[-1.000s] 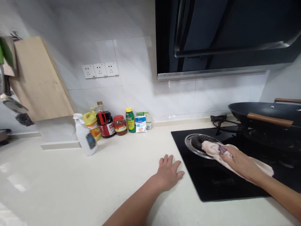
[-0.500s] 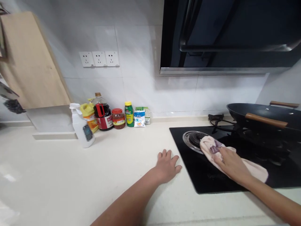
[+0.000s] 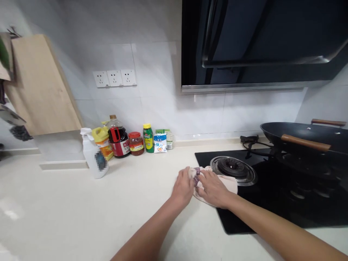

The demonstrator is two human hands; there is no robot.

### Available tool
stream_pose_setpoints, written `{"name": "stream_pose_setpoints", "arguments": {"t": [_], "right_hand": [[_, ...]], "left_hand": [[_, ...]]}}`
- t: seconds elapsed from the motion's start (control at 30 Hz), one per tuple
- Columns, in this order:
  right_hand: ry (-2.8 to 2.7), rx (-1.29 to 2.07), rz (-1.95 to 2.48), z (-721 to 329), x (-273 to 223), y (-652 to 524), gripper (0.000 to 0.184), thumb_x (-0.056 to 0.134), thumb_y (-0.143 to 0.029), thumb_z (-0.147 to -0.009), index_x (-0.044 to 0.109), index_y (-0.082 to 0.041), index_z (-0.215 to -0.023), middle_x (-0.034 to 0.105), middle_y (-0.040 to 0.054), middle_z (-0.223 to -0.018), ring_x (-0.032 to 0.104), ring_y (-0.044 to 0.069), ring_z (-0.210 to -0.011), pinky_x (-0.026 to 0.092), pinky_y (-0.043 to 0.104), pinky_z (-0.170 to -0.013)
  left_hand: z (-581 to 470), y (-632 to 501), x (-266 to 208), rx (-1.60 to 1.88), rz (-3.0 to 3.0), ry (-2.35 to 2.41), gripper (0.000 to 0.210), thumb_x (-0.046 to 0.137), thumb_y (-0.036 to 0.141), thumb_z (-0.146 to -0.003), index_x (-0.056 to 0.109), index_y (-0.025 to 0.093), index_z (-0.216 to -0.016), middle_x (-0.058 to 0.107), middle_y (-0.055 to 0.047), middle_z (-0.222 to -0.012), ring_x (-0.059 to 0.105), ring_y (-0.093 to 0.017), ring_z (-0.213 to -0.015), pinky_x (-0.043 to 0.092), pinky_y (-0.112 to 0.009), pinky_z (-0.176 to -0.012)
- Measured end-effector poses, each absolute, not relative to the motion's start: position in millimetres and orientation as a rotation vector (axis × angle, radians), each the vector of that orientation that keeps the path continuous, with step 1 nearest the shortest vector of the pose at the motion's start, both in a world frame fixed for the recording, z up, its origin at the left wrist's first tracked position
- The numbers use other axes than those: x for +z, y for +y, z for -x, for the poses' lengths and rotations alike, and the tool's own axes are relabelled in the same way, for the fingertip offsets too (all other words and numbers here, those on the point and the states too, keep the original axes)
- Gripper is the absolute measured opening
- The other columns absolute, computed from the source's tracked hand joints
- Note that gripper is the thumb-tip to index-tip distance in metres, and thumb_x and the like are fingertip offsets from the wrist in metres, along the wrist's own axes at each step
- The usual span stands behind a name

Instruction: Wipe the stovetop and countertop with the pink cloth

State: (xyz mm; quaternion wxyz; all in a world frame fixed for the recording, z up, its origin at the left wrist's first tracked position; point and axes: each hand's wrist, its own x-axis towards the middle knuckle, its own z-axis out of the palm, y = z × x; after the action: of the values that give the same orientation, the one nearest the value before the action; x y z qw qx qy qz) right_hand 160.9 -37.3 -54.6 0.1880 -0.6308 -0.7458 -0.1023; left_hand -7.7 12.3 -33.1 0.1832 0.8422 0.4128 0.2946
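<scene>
A pale pink cloth [image 3: 230, 183] with a purple patch lies bunched across the left edge of the black cooktop [image 3: 261, 210], partly on the white counter [image 3: 130, 203]. My right hand [image 3: 213, 186] presses down on it, fingers curled into the fabric. At the cloth's left end, my left hand [image 3: 183, 186] grips the bunched edge, its fingertips partly hidden. Just behind the cloth is the round burner [image 3: 233, 168] with its metal ring.
A black wok [image 3: 296, 134] with wooden handles sits at right, under the range hood [image 3: 258, 43]. Along the wall stand a white spray bottle [image 3: 92, 156], a dark sauce bottle [image 3: 118, 139], a red-lidded jar [image 3: 136, 144], a green bottle [image 3: 148, 139] and a salt packet [image 3: 160, 144].
My right hand has brought the cloth left from the cooktop to its edge, uncovering the burner. My left hand, earlier spread on the counter, has closed on the cloth.
</scene>
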Motion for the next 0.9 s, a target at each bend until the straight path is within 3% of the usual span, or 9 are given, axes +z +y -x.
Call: {"name": "stream_pose_setpoints", "arguments": {"t": [0.1,0.2,0.27,0.33,0.4,0.5,0.63,0.77,0.9], "right_hand": [[-2.124,-0.217,1.77,-156,-55,-15,0.049,0.039,-0.044,-0.099,0.057,-0.014,-0.133,0.054,0.019,-0.137,0.046,0.033,-0.127,0.031,0.052,-0.11],[-2.161,-0.115,1.704,-162,-62,-6,0.053,0.035,-0.043,-0.101,0.05,-0.011,-0.141,0.05,0.0209,-0.144,0.042,0.033,-0.134,0.028,0.053,-0.113],[-2.142,-0.019,1.61,-171,-62,-5,0.05,0.034,-0.038,-0.101,0.049,-0.013,-0.142,0.048,0.019,-0.146,0.041,0.029,-0.136,0.03,0.049,-0.114],[-2.0,0.055,1.503,-180,-54,-8,0.043,0.029,-0.031,-0.102,0.053,-0.017,-0.134,0.055,0.0146,-0.138,0.049,0.023,-0.128,0.038,0.042,-0.107],[-1.812,-0.005,1.394,-185,-39,-14,0.036,0.029,-0.028,-0.102,0.058,-0.019,-0.122,0.062,0.0106,-0.123,0.056,0.021,-0.114,0.042,0.039,-0.1],[-1.726,-0.275,1.202,-176,-14,-28,0.025,0.037,-0.027,-0.101,0.061,-0.018,-0.103,0.066,0.0075,-0.102,0.058,0.02,-0.098,0.039,0.04,-0.094],[-2.055,-0.507,0.811,-142,-7,-49,0.027,0.04,-0.022,-0.097,0.06,-0.019,-0.078,0.065,0.0023,-0.076,0.055,0.017,-0.075,0.039,0.036,-0.079],[-2.523,-0.569,0.619,-113,-21,-67,0.027,0.051,-0.032,-0.094,0.063,-0.02,-0.073,0.066,-0.0008,-0.072,0.053,0.015,-0.066,0.041,0.036,-0.075],[-2.667,-0.493,0.699,-98,-27,-83,0.031,0.053,-0.043,-0.095,0.067,-0.022,-0.078,0.067,-0.0014,-0.073,0.056,0.016,-0.063,0.043,0.035,-0.069]], "left_hand": [[9,17,-35,1.025,-2.406,1.16,0.051,0.041,0.03,-0.098,0.041,0.018,-0.148,0.041,-0.015,-0.153,0.037,-0.026,-0.143,0.033,-0.043,-0.118],[10,15,-38,0.819,-2.574,1.034,0.051,0.045,0.04,-0.099,0.045,0.026,-0.148,0.046,-0.011,-0.151,0.038,-0.029,-0.142,0.031,-0.049,-0.118],[11,12,-38,0.651,-2.627,0.976,0.057,0.044,0.047,-0.1,0.037,0.029,-0.153,0.047,-0.01,-0.151,0.039,-0.03,-0.141,0.03,-0.053,-0.117],[11,10,-37,0.579,-2.625,0.983,0.059,0.039,0.051,-0.102,0.032,0.03,-0.156,0.048,-0.009,-0.151,0.039,-0.029,-0.141,0.031,-0.053,-0.116],[12,10,-36,0.557,-2.644,1.021,0.055,0.038,0.053,-0.102,0.038,0.03,-0.153,0.051,-0.009,-0.147,0.043,-0.028,-0.137,0.031,-0.053,-0.114],[11,12,-36,0.556,-2.756,1.1,0.053,0.047,0.054,-0.098,0.048,0.029,-0.145,0.056,-0.01,-0.137,0.049,-0.03,-0.129,0.03,-0.055,-0.111],[9,20,-38,0.513,-2.889,1.211,0.047,0.054,0.044,-0.094,0.058,0.028,-0.138,0.059,-0.011,-0.124,0.05,-0.032,-0.121,0.031,-0.053,-0.11],[8,24,-36,0.463,-2.86,1.211,0.056,0.056,0.042,-0.092,0.052,0.032,-0.147,0.057,-0.009,-0.116,0.049,-0.031,-0.116,0.039,-0.049,-0.104],[13,17,-28,0.442,-2.832,1.137,0.058,0.061,0.04,-0.085,0.058,0.026,-0.141,0.057,-0.01,-0.111,0.051,-0.031,-0.111,0.047,-0.047,-0.099]]}}
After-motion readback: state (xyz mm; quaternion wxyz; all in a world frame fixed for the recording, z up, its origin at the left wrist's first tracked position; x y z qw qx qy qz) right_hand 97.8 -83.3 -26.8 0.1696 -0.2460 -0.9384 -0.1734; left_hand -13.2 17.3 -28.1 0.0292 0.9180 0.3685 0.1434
